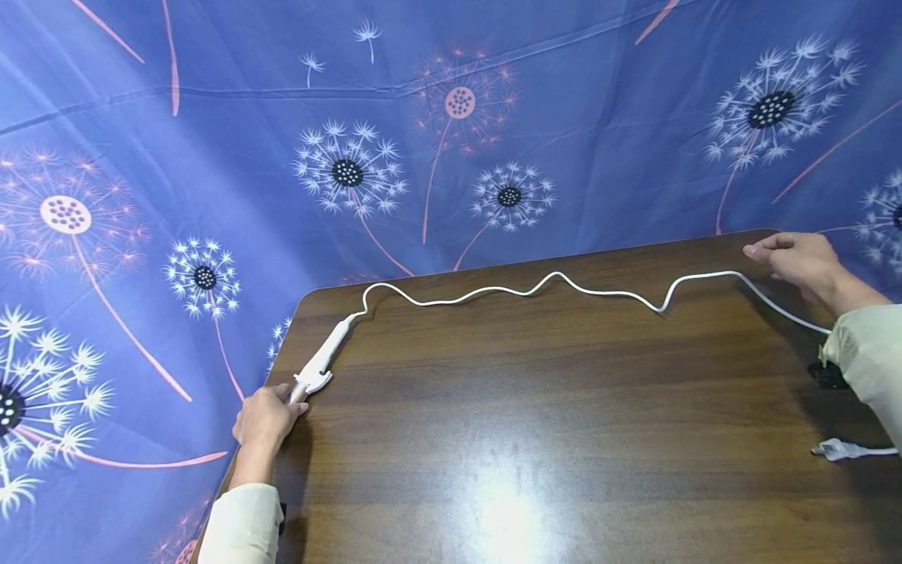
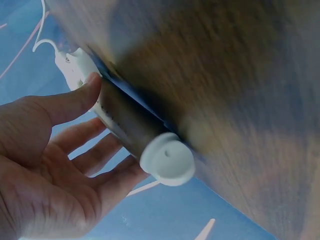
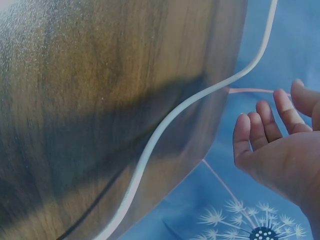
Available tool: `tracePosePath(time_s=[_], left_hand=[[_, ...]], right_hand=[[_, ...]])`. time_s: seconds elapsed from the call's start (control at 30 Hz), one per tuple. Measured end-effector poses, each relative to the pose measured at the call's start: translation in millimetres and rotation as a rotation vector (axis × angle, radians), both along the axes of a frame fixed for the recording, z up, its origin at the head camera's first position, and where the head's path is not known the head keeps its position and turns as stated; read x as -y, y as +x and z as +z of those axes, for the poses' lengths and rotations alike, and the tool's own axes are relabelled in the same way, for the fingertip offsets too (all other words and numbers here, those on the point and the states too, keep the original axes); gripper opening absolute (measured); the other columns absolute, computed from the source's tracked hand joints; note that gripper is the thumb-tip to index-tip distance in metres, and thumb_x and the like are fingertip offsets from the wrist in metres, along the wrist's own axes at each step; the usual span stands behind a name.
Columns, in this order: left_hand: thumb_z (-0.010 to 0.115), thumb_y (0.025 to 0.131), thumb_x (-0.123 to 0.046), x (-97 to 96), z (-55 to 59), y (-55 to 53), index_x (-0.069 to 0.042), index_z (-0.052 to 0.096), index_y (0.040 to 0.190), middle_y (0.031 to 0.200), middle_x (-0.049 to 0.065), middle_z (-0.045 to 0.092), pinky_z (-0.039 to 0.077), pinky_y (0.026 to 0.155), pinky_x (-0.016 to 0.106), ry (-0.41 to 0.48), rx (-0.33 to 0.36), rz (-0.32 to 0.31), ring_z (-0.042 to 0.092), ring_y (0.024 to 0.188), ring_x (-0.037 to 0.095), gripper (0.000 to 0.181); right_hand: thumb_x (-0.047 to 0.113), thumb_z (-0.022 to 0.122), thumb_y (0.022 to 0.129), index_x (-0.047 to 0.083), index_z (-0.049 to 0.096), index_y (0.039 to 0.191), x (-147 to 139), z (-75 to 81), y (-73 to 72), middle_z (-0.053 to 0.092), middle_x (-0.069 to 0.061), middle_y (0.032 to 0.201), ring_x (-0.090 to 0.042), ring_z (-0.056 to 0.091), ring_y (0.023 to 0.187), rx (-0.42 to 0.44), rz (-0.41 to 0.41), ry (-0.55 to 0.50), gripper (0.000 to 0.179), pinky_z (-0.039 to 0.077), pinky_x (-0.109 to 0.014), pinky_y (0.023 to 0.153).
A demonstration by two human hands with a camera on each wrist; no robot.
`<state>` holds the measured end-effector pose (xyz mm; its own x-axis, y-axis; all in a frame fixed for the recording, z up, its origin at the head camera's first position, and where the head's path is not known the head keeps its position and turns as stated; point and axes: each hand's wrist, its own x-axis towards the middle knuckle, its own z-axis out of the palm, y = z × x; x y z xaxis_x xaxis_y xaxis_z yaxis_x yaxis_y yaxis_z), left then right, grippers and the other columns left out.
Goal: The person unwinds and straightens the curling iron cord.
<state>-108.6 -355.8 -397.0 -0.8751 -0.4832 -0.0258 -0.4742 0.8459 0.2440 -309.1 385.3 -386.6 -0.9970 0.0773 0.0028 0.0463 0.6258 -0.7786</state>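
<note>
A white curling iron (image 1: 320,360) lies tilted near the table's left edge. My left hand (image 1: 264,419) holds it by the barrel, thumb on one side and fingers on the other. In the left wrist view the barrel (image 2: 132,120) looks dark, with a round white end cap (image 2: 172,162) past my fingers. From the handle a white cord (image 1: 493,290) runs wavily along the back of the table to the right. My right hand (image 1: 806,262) hovers over the back right corner, beside the cord. Its fingers are loosely bent with nothing between them, as the right wrist view shows.
The cord's white plug (image 1: 838,449) lies on the right side of the brown wooden table (image 1: 528,392). Behind and to the left hangs a blue cloth (image 1: 247,157) with a dandelion pattern. Part of the cord passes behind the right sleeve (image 1: 870,352).
</note>
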Motion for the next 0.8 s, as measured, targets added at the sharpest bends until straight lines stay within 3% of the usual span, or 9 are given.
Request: tracePosePath(time_s=[0.27,0.47,0.57,0.67,0.8], left_hand=[[0.068,0.071,-0.041,-1.7,-0.3,-5.3,-0.014,0.057,0.092,0.095,0.026,0.056,0.035,0.053,0.046,0.000,-0.018,0.028,0.051,0.080,0.045,0.036],[0.063,0.074,-0.046,-2.5,-0.5,-8.8,-0.014,0.056,0.107,0.106,0.028,0.053,0.036,0.058,0.050,0.000,-0.030,0.029,0.050,0.088,0.048,0.047],[0.059,0.076,-0.048,-4.3,0.2,-10.8,-0.016,0.055,0.107,0.108,0.026,0.053,0.037,0.057,0.050,-0.007,-0.038,0.017,0.049,0.090,0.048,0.045],[0.058,0.078,-0.046,-8.6,1.8,-13.5,-0.013,0.055,0.099,0.108,0.022,0.054,0.037,0.056,0.051,-0.026,-0.096,-0.010,0.049,0.091,0.047,0.039],[0.056,0.083,-0.037,-20.0,5.5,-19.7,-0.008,0.053,0.113,0.122,0.016,0.047,0.037,0.071,0.056,-0.038,-0.222,-0.072,0.044,0.106,0.044,0.042]], right_hand=[[0.049,0.050,0.082,0.037,0.059,0.078,9,6.7,4.1,0.046,0.029,0.064,0.006,0.042,0.063,-0.081,-0.046,0.097,0.015,0.036,-0.021,0.056],[0.044,0.049,0.084,0.021,0.062,0.094,17,13.7,5.8,0.041,0.036,0.065,0.010,0.036,0.072,-0.137,-0.048,0.124,0.028,0.031,-0.022,0.063],[0.042,0.049,0.085,0.013,0.061,0.102,25,19.0,7.5,0.038,0.039,0.066,0.013,0.033,0.073,-0.178,-0.042,0.152,0.036,0.030,-0.022,0.064],[0.041,0.049,0.085,0.006,0.059,0.107,36,23.9,10.6,0.037,0.041,0.066,0.014,0.032,0.072,-0.217,-0.041,0.164,0.042,0.030,-0.022,0.065],[0.038,0.047,0.087,0.005,0.058,0.112,53,27.6,15.6,0.049,0.035,0.075,0.011,0.037,0.074,-0.235,-0.039,0.164,0.043,0.031,-0.022,0.065]])
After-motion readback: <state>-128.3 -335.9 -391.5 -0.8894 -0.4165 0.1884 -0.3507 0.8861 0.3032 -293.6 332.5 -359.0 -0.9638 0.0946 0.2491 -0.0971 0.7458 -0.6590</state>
